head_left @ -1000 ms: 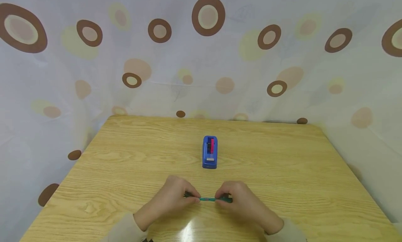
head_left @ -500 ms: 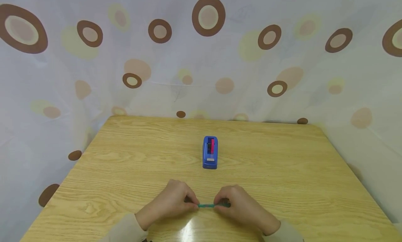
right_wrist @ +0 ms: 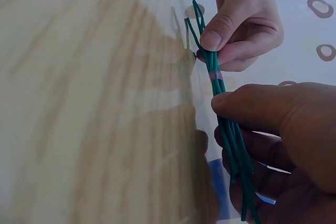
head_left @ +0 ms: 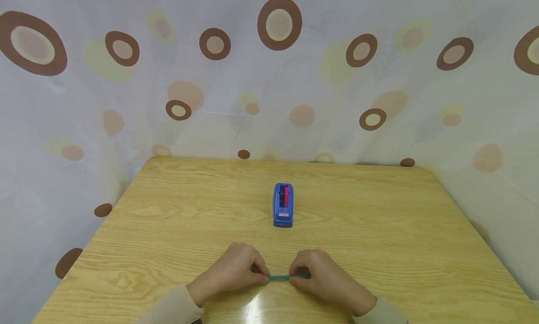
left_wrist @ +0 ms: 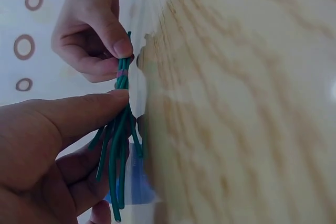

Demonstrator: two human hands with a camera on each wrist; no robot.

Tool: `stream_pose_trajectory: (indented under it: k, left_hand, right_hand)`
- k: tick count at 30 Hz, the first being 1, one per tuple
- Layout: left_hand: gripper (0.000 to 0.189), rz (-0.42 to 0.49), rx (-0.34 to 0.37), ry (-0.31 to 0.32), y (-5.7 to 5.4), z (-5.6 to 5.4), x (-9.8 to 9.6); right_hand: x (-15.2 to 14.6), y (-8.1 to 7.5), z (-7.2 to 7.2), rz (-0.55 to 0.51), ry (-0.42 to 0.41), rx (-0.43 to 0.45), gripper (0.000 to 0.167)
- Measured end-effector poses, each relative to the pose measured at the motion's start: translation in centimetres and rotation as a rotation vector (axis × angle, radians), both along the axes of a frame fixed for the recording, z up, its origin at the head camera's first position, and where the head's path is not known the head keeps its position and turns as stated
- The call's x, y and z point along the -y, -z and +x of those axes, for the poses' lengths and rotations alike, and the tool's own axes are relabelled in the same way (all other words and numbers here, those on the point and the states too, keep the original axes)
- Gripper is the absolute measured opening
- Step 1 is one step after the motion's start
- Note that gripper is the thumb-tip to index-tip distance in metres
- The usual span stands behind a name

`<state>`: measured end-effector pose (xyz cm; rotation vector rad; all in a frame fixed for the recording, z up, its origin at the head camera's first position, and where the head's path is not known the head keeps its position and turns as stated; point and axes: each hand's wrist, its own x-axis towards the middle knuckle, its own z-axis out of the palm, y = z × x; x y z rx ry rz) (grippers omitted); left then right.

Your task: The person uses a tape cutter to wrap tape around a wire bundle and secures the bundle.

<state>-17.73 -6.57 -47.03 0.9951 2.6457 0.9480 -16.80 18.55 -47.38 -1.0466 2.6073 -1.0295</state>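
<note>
Between both hands a bundle of thin green wires (head_left: 279, 277) runs level from left to right, close over the table's near part. A pink band (left_wrist: 122, 74) circles its middle, between the two grips. My left hand (head_left: 236, 270) pinches the bundle just left of the band, thumb against fingers. On the other side of the band, my right hand (head_left: 322, 279) pinches it the same way. Loose wire ends (left_wrist: 117, 182) fan out past the left fingers in the left wrist view. In the right wrist view, more green ends (right_wrist: 241, 166) hang past the right thumb.
A blue tape dispenser (head_left: 283, 205) with a pink-red roll core stands beyond the hands, mid-table. The wooden table (head_left: 189, 212) reaches back to a spotted curtain (head_left: 252, 71), which also rises along both sides.
Both hands have come a little nearer to me with the wire bundle, keeping their pinch on either side of the band. The view has shifted slightly.
</note>
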Motion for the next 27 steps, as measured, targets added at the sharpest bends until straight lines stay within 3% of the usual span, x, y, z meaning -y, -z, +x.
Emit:
stream_pose_trajectory:
  k: [13,21,27]
  left_hand:
    - [0.008,-0.062,-0.044,0.000,-0.02,0.10,-0.33]
    - [0.008,-0.052,0.037,0.000,0.02,0.13,-0.47]
    - [0.008,-0.061,0.055,-0.003,-0.10,0.05,-0.34]
  right_hand:
    - [-0.11,0.17,-0.17,0.021,0.003,0.000,0.005]
    - [-0.07,0.07,-0.20,0.070,0.010,0.028,0.004]
    - [0.02,-0.25,-0.27,0.091,0.022,0.025,0.005]
